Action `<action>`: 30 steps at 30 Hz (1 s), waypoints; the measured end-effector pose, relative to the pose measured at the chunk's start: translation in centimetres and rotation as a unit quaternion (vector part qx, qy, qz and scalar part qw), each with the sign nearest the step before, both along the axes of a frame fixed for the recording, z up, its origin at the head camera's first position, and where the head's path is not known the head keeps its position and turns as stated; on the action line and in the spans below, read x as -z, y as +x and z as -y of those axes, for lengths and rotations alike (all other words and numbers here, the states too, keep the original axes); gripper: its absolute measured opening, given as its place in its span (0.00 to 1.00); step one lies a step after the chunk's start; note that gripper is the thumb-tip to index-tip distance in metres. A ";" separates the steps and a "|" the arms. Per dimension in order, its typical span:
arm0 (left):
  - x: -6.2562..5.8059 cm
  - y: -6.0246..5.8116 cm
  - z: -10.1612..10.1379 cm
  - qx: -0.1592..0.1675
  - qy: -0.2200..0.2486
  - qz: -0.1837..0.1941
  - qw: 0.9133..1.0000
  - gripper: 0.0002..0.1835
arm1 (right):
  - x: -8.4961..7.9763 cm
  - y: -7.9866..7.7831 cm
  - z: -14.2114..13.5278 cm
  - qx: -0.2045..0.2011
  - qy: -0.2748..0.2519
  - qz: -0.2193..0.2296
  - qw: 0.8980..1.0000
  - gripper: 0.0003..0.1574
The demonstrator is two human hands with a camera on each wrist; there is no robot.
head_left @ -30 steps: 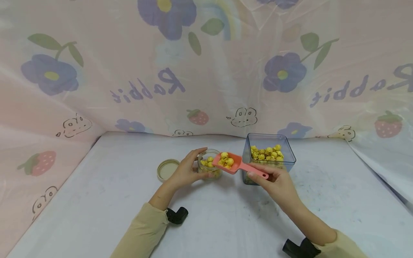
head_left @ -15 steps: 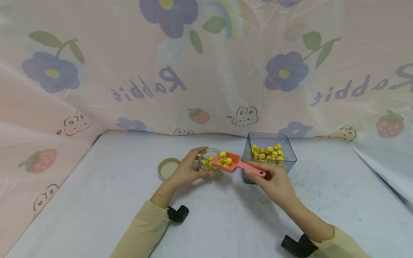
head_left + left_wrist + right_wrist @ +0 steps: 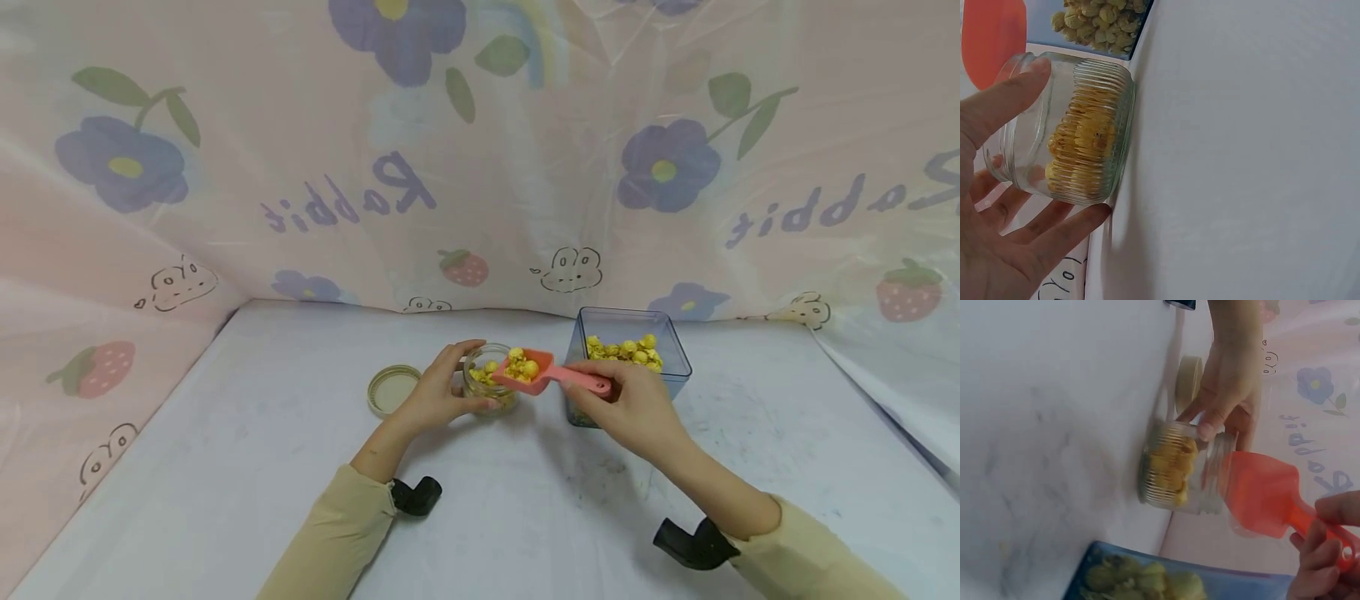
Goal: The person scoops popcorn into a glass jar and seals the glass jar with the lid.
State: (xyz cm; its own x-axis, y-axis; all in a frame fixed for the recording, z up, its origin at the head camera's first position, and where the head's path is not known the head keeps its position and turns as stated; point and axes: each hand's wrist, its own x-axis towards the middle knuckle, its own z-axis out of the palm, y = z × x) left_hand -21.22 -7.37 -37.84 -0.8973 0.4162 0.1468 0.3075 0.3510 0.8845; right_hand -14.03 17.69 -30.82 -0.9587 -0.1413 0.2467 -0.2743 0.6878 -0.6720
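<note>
My left hand [image 3: 435, 398] grips a clear glass jar [image 3: 1085, 137], thumb on one side and fingers spread round the other. Yellow popcorn [image 3: 1172, 465] fills part of the ribbed jar. With my right hand [image 3: 637, 408] I hold the handle of a coral-pink scoop [image 3: 1263, 494]. Several popcorn balls [image 3: 520, 367] sit in its blade, and the front lip overlaps the jar's mouth. Behind my right hand stands a bluish see-through square container [image 3: 678, 383] holding more popcorn; the hand hides part of its front.
A round pale-gold lid [image 3: 393, 390] lies on the white tabletop [image 3: 247, 450], just left of the jar. A printed sheet [image 3: 300, 142] with flowers and rabbits hangs behind the table and along its left side. Dark smudges mark the cloth right of the container.
My right hand has shifted slightly left and away from me, raising the scoop's handle end in the head view. The popcorn is still in the scoop, and the left hand keeps its hold.
</note>
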 end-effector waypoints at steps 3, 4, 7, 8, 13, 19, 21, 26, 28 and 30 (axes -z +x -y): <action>0.0 0.0 0.0 -0.001 -0.001 0.003 1.000 0.44 | -0.5 -0.2 0.2 -0.006 0.007 0.003 1.000 0.16; 0.0 0.0 0.0 -0.001 -0.002 0.004 1.000 0.44 | -0.7 -0.3 0.2 -0.008 0.008 0.003 1.000 0.16; -0.1 0.1 -0.1 -0.001 0.000 0.009 1.000 0.44 | -1.1 -0.4 0.1 -0.012 0.012 0.003 1.000 0.17; -0.1 0.0 -0.1 -0.001 0.001 0.009 1.000 0.44 | -1.2 -0.4 0.1 -0.012 0.015 0.003 1.000 0.16; -0.1 0.1 -0.1 0.001 0.009 0.005 1.000 0.45 | -1.6 -0.4 0.1 -0.015 0.018 -0.004 1.000 0.16; 0.1 0.1 -0.1 -0.009 0.002 0.008 1.000 0.45 | -1.4 -0.3 0.0 -0.018 0.014 -0.010 1.000 0.16; 0.1 0.0 -0.1 -0.011 0.001 0.012 1.000 0.45 | -1.3 -0.3 -0.1 -0.017 0.014 -0.008 1.000 0.16; 0.1 0.1 -0.1 -0.015 0.001 0.014 1.000 0.45 | -1.0 0.0 -0.3 -0.014 0.012 -0.001 1.000 0.17; 0.2 0.1 -0.1 -0.014 0.004 0.014 1.000 0.45 | -0.7 0.1 -0.4 -0.011 0.012 0.001 1.000 0.19; 0.2 0.0 -0.1 -0.013 0.007 0.017 1.000 0.45 | -0.4 0.3 -0.5 -0.009 0.011 0.001 1.000 0.18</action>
State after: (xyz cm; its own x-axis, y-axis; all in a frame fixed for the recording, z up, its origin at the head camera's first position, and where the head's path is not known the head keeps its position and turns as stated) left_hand -21.24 -7.29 -38.07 -0.9122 0.3914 0.1214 0.2683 0.3466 0.8988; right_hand -13.72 18.16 -30.41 -0.9564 -0.1638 0.2416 -0.2855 0.6977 -0.6570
